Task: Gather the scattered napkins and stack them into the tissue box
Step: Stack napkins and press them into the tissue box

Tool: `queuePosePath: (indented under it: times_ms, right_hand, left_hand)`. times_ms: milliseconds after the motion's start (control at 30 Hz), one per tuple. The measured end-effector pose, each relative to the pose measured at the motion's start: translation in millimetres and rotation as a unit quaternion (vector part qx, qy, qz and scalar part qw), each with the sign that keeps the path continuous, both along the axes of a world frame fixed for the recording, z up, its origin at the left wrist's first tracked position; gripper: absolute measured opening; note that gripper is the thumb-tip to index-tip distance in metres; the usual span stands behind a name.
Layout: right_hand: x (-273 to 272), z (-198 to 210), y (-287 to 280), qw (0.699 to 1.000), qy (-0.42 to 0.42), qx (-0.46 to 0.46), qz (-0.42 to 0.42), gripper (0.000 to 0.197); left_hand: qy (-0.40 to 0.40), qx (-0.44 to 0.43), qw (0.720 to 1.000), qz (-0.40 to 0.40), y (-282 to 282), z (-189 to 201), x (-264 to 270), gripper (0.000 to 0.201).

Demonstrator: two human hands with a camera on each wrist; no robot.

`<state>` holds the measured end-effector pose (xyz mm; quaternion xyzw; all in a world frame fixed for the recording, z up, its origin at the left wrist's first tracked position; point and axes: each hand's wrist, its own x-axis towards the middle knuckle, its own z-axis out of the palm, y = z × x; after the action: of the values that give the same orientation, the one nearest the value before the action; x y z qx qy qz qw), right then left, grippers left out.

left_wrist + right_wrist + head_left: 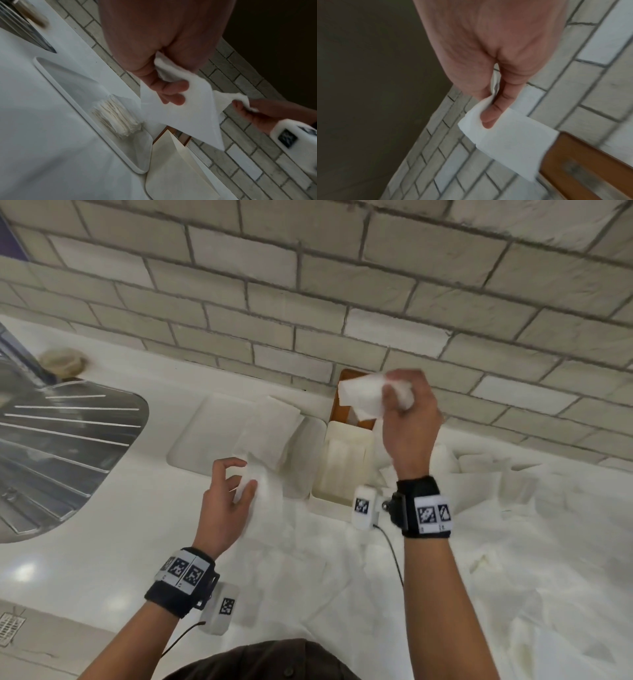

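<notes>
White paper napkins are seen everywhere on a pale countertop [102, 542] below a wall of grey-white brick tiles [308, 268]. A folded napkin [359, 395] is held up in the right hand [407, 422], pinched between thumb and curled fingers, raised above the far end of the open cream tissue box [342, 460]. A second napkin [180, 115] is gripped in the left hand [222, 505], fingertips [173, 92] curled over its edge, just left of the box. Beside the box lies a shallow white tray [56, 86] on which a neat stack of napkins [116, 115] rests. A wooden lid [590, 169] lies behind the box by the wall. Many more scattered napkins [479, 542] are spread to the right and front. A steel sink drainer [61, 446] sits at far left. The step in hand appears to be placing a held napkin into the box; it is best lowered flat, its fold aligned with the box walls, then released only once laid level, so the stack is not crumpled.
</notes>
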<state>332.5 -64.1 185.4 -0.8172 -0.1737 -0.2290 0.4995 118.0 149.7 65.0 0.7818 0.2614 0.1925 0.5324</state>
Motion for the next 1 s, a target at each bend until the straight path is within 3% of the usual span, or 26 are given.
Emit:
queuePosePath:
  times_ms: [100, 167, 233, 333, 467, 533, 567, 600, 667, 700, 767, 833, 1000]
  right_hand:
    - [-18.3, -54.0, 5.0, 0.988, 0.131, -0.075, -0.004, 0.021]
    - [-25.8, -86.6, 11.3, 0.954, 0.273, -0.124, -0.004, 0.028]
    - [-27.4, -110.4, 16.2, 0.919, 0.357, -0.168, 0.012, 0.033]
    - [-27.8, -131.8, 23.6, 0.877, 0.416, -0.237, 0.035, 0.032]
    - [-29.0, -139.3, 22.1, 0.843, 0.412, -0.335, 0.085, 0.026]
    - [-30.4, -124.6, 10.4, 0.895, 0.375, -0.234, 0.059, 0.019]
    - [-33.2, -113.0, 3.9, 0.929, 0.350, -0.120, 0.024, 0.014]
    - [-37.0, -98.7, -2.3, 0.943, 0.333, 0.026, -0.006, 0.010]
    - [-45.5, -74.0, -10.3, 0.909, 0.338, 0.244, 0.022, 0.021]
    - [-46.9, -69.1, -12.2, 0.907, 0.327, 0.260, 0.050, 0.028]
    - [-43.1, -69.8, -12.5, 0.948, 0.283, 0.132, 0.061, 0.034]
    - [-31.4, -89.1, -8.7, 0.965, 0.255, -0.039, 0.039, 0.029]
    - [-17.1, -130.3, 17.7, 0.913, 0.328, -0.241, 0.020, 0.032]
  left_hand:
    - [-0.023, 0.011, 1.000, -0.010, 2.6, 7.7, 4.3, 0.036]
    - [-0.028, 0.030, 0.999, -0.034, 3.3, 11.0, 12.5, 0.037]
    - [-0.036, 0.040, 0.997, -0.062, 1.5, 16.6, 26.2, 0.037]
    - [-0.071, 0.022, 0.992, -0.105, -7.7, 34.4, 57.3, 0.032]
    - [-0.122, -0.029, 0.980, -0.157, -29.1, 64.6, 109.3, 0.036]
    - [-0.133, -0.048, 0.974, -0.176, -38.6, 70.2, 131.7, 0.040]
    - [-0.134, -0.048, 0.973, -0.181, -42.0, 68.3, 140.3, 0.042]
    - [-0.132, -0.042, 0.973, -0.185, -45.0, 63.4, 147.1, 0.043]
    - [-0.112, -0.017, 0.975, -0.192, -49.7, 49.0, 154.4, 0.044]
    - [-0.096, -0.003, 0.976, -0.194, -51.6, 41.7, 155.7, 0.045]
    - [-0.061, 0.027, 0.977, -0.201, -54.5, 30.1, 154.6, 0.047]
    - [-0.039, 0.034, 0.979, -0.197, -52.9, 20.3, 147.9, 0.047]
    - [-0.052, 0.031, 0.991, -0.119, -31.1, -1.6, 97.0, 0.034]
